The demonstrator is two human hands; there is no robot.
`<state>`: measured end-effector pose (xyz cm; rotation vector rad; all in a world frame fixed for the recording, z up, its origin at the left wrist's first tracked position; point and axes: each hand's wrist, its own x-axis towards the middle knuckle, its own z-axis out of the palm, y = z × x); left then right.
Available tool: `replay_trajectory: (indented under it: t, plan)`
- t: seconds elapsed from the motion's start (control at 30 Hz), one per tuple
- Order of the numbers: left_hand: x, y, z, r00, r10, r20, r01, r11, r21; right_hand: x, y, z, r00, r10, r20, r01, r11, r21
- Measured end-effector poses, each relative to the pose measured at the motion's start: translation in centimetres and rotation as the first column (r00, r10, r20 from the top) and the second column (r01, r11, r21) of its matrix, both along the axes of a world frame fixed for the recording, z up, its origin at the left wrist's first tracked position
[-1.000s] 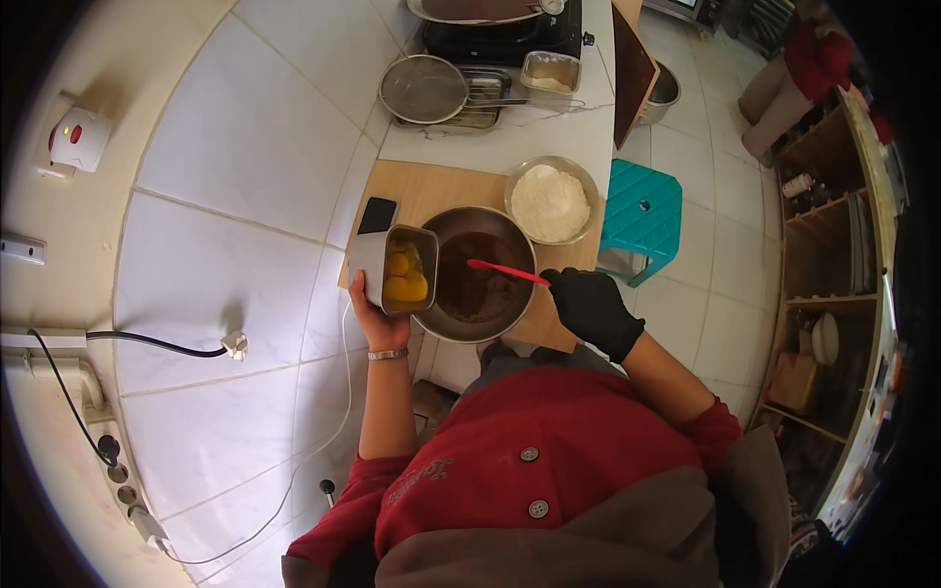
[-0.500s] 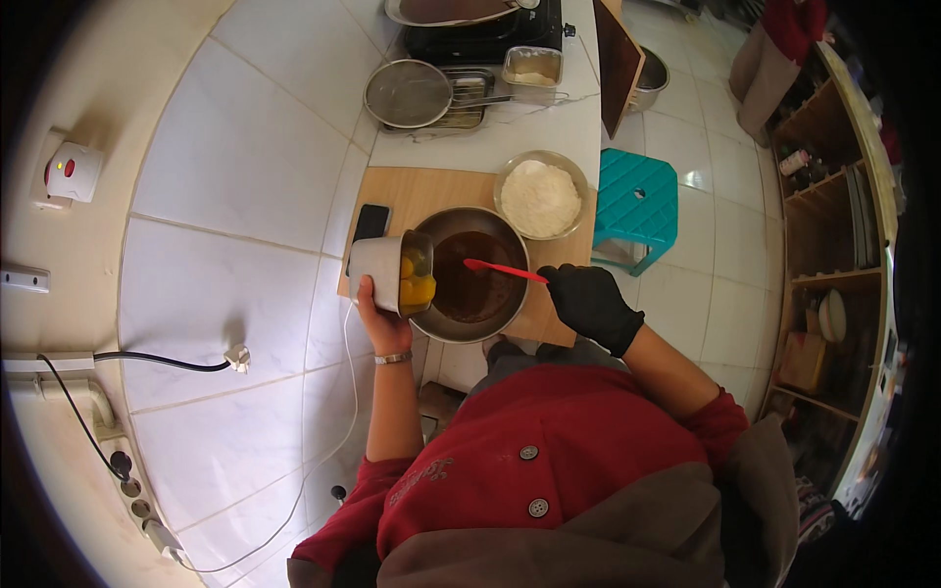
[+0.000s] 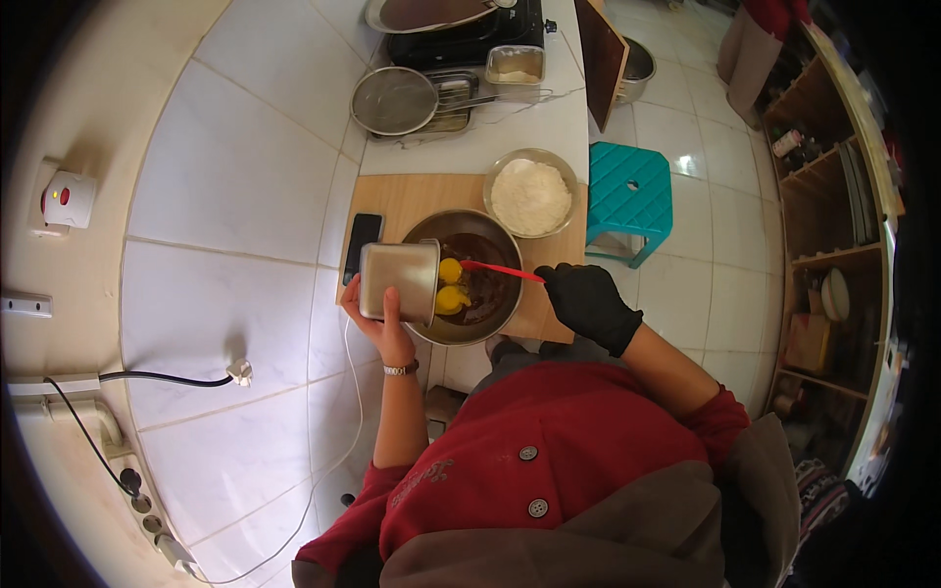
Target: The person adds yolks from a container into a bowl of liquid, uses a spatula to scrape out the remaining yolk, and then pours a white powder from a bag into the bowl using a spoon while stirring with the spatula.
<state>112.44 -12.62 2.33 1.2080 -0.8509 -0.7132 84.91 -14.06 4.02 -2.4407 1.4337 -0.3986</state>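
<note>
My bare left hand grips a square metal tin, tipped on its side over the rim of a round metal bowl. Egg yolks are coming out of the tin onto a dark brown mixture in the bowl. In a black glove, my right hand is closed around the end of a red spatula, whose head reaches into the bowl beside the yolks. A bowl of white flour stands just beyond, at the board's far right.
A wooden board lies under the bowls, with a black phone at its left. Farther back are a sieve, a small tin and a black stove. A teal stool stands right; a person is at far right.
My left hand has tipped the tin further toward the bowl, and the yolks have slid from inside it onto the brown mixture. My right hand and the spatula have barely moved.
</note>
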Motion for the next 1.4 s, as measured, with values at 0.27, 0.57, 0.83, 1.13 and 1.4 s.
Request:
replay_trajectory:
  t: [0.27, 0.57, 0.83, 1.13, 1.4]
  plan:
    - [-0.1, 0.6, 4.9, 0.982, 0.015, 0.189, 0.021, 0.982, -0.187, -0.3, 0.3, 0.3, 1.0, -0.011, -0.012, 0.011, 1.0, -0.011]
    - [0.1, 0.2, 8.2, 0.959, -0.01, 0.284, 0.098, 0.95, -0.295, -0.2, 0.5, 0.3, 0.982, -0.029, 0.188, 0.028, 1.0, 0.009]
    - [0.2, -0.1, 8.5, 0.958, -0.032, 0.284, 0.123, 0.943, -0.308, -0.5, 1.5, -3.8, 0.974, -0.02, 0.227, 0.018, 1.0, 0.011]
    - [0.2, -0.3, 9.0, 0.939, -0.006, 0.344, 0.117, 0.946, -0.301, -0.9, 2.2, -5.1, 0.972, -0.014, 0.232, 0.011, 1.0, 0.018]
    - [0.2, -0.5, 9.0, 0.913, 0.03, 0.407, 0.105, 0.946, -0.306, -1.1, 2.7, -4.5, 0.967, 0.01, 0.254, -0.004, 1.0, -0.023]
